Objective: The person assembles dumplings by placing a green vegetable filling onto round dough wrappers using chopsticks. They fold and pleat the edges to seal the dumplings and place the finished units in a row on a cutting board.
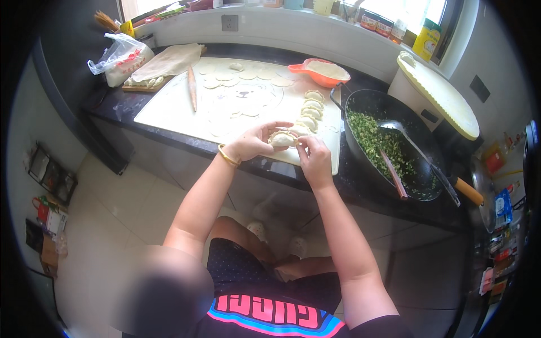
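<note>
A pale folded dumpling (282,139) with a crimped edge rests in my left hand (255,143), whose fingers curl round it. My right hand (315,159) pinches the dumpling's right end between thumb and fingertips. Both hands are over the near edge of a white pastry mat (169,115). Just beyond them, a column of several finished dumplings (311,112) runs away along the mat's right side. Round dough wrappers (265,74) lie spread at the far part of the mat, with one more dumpling (236,66) among them. A wooden rolling pin (192,89) lies at the left.
To the right stands a black wok (360,101) of chopped green filling (380,143), holding a metal ladle (414,146) and a brown-handled utensil (394,176). An orange bowl of flour (321,71) sits behind the dumplings. Cloth (166,63) covers a board at far left, beside a plastic bag (121,59).
</note>
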Action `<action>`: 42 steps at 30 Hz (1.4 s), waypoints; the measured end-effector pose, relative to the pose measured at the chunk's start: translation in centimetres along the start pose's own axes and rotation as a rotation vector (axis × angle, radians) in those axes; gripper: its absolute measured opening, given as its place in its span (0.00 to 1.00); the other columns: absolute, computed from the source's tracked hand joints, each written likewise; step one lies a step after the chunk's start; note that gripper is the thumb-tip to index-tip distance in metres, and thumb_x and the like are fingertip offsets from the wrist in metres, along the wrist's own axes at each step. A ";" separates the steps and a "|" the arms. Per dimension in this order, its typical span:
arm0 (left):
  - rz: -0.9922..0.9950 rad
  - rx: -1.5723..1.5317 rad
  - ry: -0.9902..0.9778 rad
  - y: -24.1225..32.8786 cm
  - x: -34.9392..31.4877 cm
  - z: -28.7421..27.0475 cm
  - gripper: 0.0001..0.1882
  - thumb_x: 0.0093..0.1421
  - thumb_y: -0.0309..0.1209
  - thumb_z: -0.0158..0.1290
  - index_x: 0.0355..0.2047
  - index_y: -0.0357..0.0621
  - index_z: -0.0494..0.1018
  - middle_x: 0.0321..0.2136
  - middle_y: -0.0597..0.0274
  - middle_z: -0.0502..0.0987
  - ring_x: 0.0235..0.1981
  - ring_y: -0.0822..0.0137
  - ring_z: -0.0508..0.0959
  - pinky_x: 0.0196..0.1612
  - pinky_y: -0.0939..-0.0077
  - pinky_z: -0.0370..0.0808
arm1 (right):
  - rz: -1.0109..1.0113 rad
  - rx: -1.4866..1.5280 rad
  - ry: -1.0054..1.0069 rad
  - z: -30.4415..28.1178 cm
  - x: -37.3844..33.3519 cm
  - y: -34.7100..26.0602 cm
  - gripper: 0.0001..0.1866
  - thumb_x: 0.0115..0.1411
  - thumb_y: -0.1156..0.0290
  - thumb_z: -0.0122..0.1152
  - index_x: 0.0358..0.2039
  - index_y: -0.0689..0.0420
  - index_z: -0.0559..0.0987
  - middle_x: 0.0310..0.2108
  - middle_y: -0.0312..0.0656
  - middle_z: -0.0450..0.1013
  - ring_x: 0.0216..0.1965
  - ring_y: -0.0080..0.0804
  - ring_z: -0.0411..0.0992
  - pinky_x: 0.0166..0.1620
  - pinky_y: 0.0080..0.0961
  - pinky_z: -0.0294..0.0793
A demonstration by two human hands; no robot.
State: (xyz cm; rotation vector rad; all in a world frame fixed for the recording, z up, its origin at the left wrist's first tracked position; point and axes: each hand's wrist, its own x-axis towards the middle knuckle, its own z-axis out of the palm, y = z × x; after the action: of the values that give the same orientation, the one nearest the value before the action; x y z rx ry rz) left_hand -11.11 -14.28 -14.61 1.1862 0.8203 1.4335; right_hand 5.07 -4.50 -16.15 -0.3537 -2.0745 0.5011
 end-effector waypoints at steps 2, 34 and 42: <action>0.002 -0.024 -0.015 -0.1 0.0 -0.1 0.36 0.41 0.13 0.46 0.56 0.35 0.55 0.49 0.53 0.67 0.51 0.65 0.68 0.56 0.74 0.65 | -0.008 -0.007 -0.001 0.0 0.0 0.0 0.05 0.49 0.80 0.58 0.29 0.60 0.75 0.25 0.44 0.71 0.21 0.35 0.67 0.27 0.29 0.68; -0.003 0.062 0.016 0.2 -0.1 0.9 0.30 0.48 0.16 0.50 0.54 0.36 0.59 0.48 0.59 0.68 0.48 0.71 0.70 0.50 0.79 0.68 | 0.256 0.108 -0.064 -0.6 -0.2 -0.5 0.05 0.50 0.74 0.58 0.26 0.62 0.78 0.25 0.50 0.73 0.28 0.46 0.72 0.34 0.34 0.70; -0.011 0.164 0.026 0.3 0.0 1.2 0.26 0.49 0.21 0.54 0.51 0.36 0.64 0.44 0.60 0.71 0.45 0.73 0.71 0.48 0.80 0.69 | 0.123 0.069 -0.044 -0.2 -0.3 0.4 0.05 0.49 0.74 0.59 0.24 0.62 0.78 0.19 0.47 0.71 0.20 0.38 0.69 0.27 0.29 0.68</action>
State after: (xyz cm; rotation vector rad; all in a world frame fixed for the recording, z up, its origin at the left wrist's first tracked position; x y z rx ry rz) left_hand -10.04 -14.52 -14.04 1.2863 0.9758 1.3959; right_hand 5.44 -4.29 -16.46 -0.4347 -2.0804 0.6579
